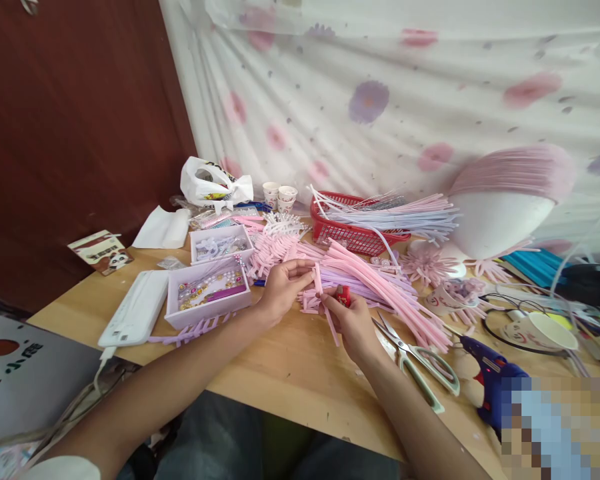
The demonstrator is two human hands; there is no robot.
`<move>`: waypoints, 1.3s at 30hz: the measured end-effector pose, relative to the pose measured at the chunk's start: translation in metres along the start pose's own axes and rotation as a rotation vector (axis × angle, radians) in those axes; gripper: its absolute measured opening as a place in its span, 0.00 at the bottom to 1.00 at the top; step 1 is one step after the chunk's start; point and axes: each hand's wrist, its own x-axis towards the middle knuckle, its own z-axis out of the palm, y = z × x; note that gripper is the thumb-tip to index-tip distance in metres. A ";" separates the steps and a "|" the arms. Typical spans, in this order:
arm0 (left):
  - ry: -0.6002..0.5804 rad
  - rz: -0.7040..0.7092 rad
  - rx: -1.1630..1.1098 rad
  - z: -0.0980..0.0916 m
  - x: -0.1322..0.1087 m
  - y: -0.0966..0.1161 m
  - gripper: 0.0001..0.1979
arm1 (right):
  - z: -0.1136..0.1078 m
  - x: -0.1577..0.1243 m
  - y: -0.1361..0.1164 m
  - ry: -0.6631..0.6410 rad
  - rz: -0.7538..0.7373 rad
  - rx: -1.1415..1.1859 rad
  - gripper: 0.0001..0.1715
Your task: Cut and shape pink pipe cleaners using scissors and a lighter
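Observation:
My left hand [281, 291] pinches the upper part of a pink pipe cleaner [331, 328] between thumb and fingers. My right hand [354, 325] grips the same stem lower down, and its free end hangs below the fingers. A small red object [343, 295] shows at the right hand's fingers; its kind is not clear. Behind both hands lie a bundle of long pink pipe cleaners [385, 287] and some purple ones [375, 288]. A heap of short pink pieces [270, 257] sits just beyond my left hand. Scissors [414, 355] with pale green handles lie open beside my right wrist.
White boxes of beads [207, 312] and a white power bank [134, 308] stand left. At the back is a red basket [345, 233] with pipe cleaners. A blue glue gun [493, 377], a paper cup [540, 331] and a pink-topped white dome [505, 213] occupy the right.

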 end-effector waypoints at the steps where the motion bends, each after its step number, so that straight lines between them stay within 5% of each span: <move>1: -0.003 0.016 0.001 -0.001 0.000 -0.001 0.20 | -0.001 0.000 0.001 -0.010 0.003 -0.002 0.17; 4: -0.015 0.072 0.026 -0.002 0.000 -0.003 0.25 | -0.001 0.000 0.001 -0.029 0.012 -0.006 0.15; 17: 0.021 0.155 0.153 -0.002 0.001 -0.005 0.16 | -0.001 -0.001 0.000 -0.028 0.008 0.003 0.15; 39: 0.095 0.087 -0.023 0.007 -0.007 -0.010 0.17 | 0.004 -0.003 -0.008 0.147 0.031 0.093 0.15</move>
